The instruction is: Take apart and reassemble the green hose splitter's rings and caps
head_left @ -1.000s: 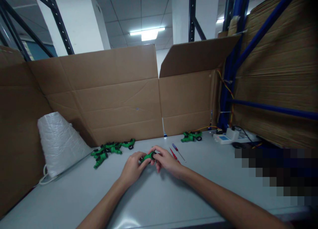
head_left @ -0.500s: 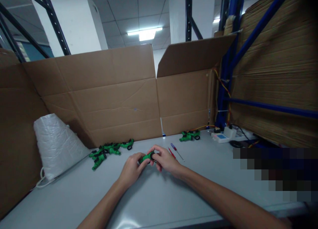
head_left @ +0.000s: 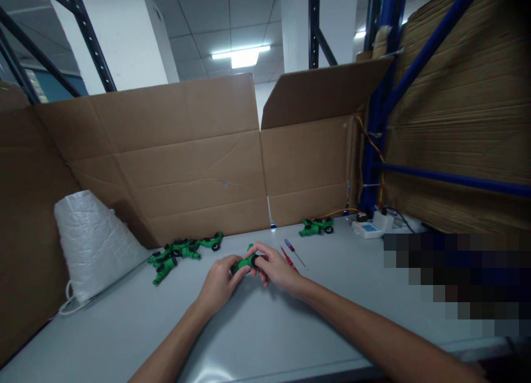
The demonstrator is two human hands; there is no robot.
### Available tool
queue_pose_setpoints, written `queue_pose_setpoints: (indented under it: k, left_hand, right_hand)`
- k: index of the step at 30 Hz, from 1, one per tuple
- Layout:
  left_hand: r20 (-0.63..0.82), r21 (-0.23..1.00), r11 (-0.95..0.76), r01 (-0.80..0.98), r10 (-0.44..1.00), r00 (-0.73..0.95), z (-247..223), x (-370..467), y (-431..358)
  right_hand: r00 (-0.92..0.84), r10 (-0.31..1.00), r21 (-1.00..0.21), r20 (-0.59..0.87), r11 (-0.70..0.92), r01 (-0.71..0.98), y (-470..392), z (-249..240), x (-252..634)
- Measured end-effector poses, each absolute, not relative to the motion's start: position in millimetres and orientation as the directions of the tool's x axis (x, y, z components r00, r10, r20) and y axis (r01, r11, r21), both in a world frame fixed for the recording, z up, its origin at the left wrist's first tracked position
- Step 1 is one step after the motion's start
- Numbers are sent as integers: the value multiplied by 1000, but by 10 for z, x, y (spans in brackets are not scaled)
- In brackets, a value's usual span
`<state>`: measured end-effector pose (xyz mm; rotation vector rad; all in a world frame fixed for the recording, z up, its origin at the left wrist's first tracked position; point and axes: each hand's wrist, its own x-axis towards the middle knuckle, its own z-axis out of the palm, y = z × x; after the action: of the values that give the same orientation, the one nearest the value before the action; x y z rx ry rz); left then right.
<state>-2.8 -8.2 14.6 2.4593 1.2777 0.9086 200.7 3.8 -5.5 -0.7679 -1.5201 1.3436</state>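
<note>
Above the middle of the table, a small green toy car (head_left: 244,263) with black parts is held between both hands. My left hand (head_left: 220,279) is closed on its left end, thumb along the near side. Around its right end, my right hand (head_left: 274,268) is closed with the fingertips at a dark round part, likely a wheel. Fingers hide much of the toy. Just past my right hand lie a red pen-like tool (head_left: 288,257) and a screwdriver (head_left: 295,253) with a purple handle.
Several similar green toy cars (head_left: 186,249) lie clustered at the back left, and more green toy parts (head_left: 316,227) at the back right. A white wrapped bundle (head_left: 93,244) stands left. Cardboard walls (head_left: 194,178) enclose the table; a power strip (head_left: 367,229) sits at right.
The toy car has turned slightly in my fingers, so a green part now shows above my right fingertips. Both hands stay in nearly the same place.
</note>
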Motion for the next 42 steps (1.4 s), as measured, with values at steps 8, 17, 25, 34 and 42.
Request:
queue_pose_setpoints:
  k: [8,17,25,34,42]
  left_hand:
    - [414,463,-588,663,805,426,143,-39,-80]
    - [426,435,-600,671,794,433,128,-23,-90]
    - [415,451,-594,666,800,433,97,-56,-50]
    - [405,448,-612,652,789,462,99,-49,-62]
    - [407,451,-613,648,788,462,90,-41,-58]
  right_hand:
    - [-366,911,-981,189,155,-119,8,-18,1999]
    - [-347,900,-965,264,245,-97,13,-22,2020]
    - [-402,895,-980,193,158,-118,22,-28,2002]
    - [-428,860,-961,278,252,-117,60,-27,2050]
    - [-374,877,-953,301,275,-124,57,-63,2016]
